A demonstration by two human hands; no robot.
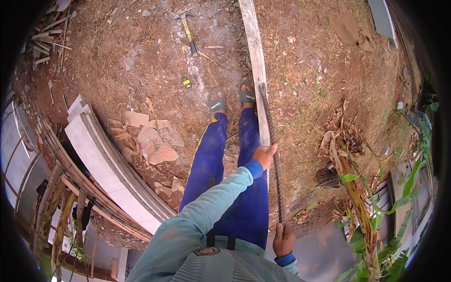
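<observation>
A long, narrow wooden plank (256, 56) runs from the far edge back toward my body, beside my right leg. My left hand (264, 157) is closed over its near part, its thumb stretching to the right edge; the other fingers are mostly hidden. Along the plank's right side lies a dark ribbed steel rod (277, 181), slanted, with its flattened far tip resting over the wood. My right hand (283, 239) is wrapped round the rod's near end, low beside my hip. The left thumb tip meets the rod or lies right beside it.
A hammer (189, 35) and a yellow-black tape measure (186, 82) lie on the dirt ahead. Stacked long boards (108, 160) stand at left, near torn cardboard (157, 141). Banana-like plants (354, 188) grow at right. My sandalled feet stand left of the plank.
</observation>
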